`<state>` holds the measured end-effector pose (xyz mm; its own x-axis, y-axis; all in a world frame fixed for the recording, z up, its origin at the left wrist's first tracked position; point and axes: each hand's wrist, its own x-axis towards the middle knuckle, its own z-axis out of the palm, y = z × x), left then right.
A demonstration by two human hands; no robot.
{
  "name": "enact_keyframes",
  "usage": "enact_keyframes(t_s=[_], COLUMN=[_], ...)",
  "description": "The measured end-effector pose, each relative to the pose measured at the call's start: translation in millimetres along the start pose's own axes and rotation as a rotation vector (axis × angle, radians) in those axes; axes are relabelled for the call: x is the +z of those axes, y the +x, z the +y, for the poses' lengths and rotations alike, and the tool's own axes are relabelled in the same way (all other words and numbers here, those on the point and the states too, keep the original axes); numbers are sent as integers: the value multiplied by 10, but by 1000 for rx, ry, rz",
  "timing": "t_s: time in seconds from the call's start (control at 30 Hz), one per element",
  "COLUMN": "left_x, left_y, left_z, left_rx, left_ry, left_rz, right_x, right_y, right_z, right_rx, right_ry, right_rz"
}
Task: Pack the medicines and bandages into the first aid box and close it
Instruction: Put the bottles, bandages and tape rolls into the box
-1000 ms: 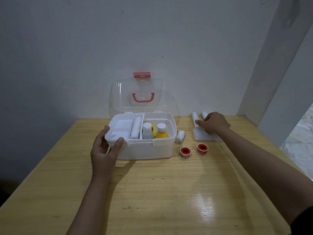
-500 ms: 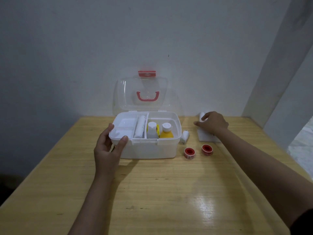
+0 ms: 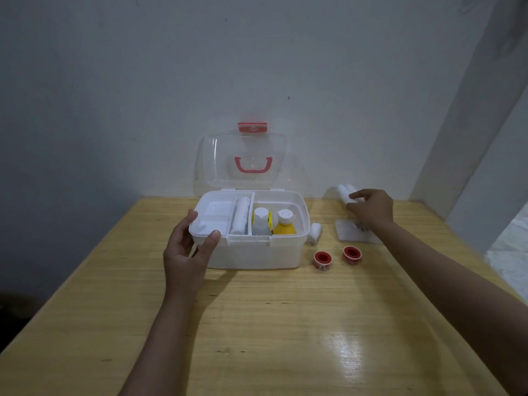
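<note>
The white first aid box (image 3: 257, 255) stands open on the wooden table, its clear lid (image 3: 245, 161) upright against the wall. Inside lie a bandage roll (image 3: 241, 215), a white bottle (image 3: 261, 221) and a yellow bottle (image 3: 284, 224). My left hand (image 3: 185, 252) grips the box's front left corner, thumb on the rim. My right hand (image 3: 371, 208) holds long white bandage rolls (image 3: 344, 191) just above a flat white packet (image 3: 354, 235). A small gauze roll (image 3: 314, 237) and two red tape rolls (image 3: 322, 260) (image 3: 352, 254) lie right of the box.
The wooden table (image 3: 271, 324) stands against a grey wall, with a pillar at the back right. The table's right edge runs close behind my right forearm.
My right hand has lifted the white bandage rolls up off the flat packet. My left hand keeps its grip on the box corner.
</note>
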<state>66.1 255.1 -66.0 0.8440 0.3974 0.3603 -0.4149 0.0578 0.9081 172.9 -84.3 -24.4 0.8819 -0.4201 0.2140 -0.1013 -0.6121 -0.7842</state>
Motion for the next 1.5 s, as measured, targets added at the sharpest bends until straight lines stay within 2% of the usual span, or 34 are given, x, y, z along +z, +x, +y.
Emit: enact_keyframes(t_s=[0.17,0.33,0.47,0.6,0.87,1.0,1.17,1.3,1.5], left_x=[2,16,27,33,34,37,41,37,52], left_y=[-10,-26,-47,-47,-43,-51,-56,-53,-63], left_z=[15,43,62,65,57,82,86,70,80], left_rx=[-1,-11,-12,-10,-19,-25,-24,-21,-3], left_ry=[-2,4,5,43,95,92,93,95,105], left_rz=[0,7,13,15,24,16,21,22,27], right_x=[-223,-515,-592,-482,20,204,260,213,-62], right_y=[-209,-350,-349,-335,-346,-391,-359,-296,-221], right_z=[-231,-676,-1028,-1282,-1562,-1549,-1409,-1299,-1198], right_rx=[-137,-410,-525,-557,-620,-582,-590,-662,-622], right_ry=[183,142,-40,-196,-663,-741,-691,-602,-323], right_rz=[-43,-245,-454,-602,-762,-828,-820,-745,-602])
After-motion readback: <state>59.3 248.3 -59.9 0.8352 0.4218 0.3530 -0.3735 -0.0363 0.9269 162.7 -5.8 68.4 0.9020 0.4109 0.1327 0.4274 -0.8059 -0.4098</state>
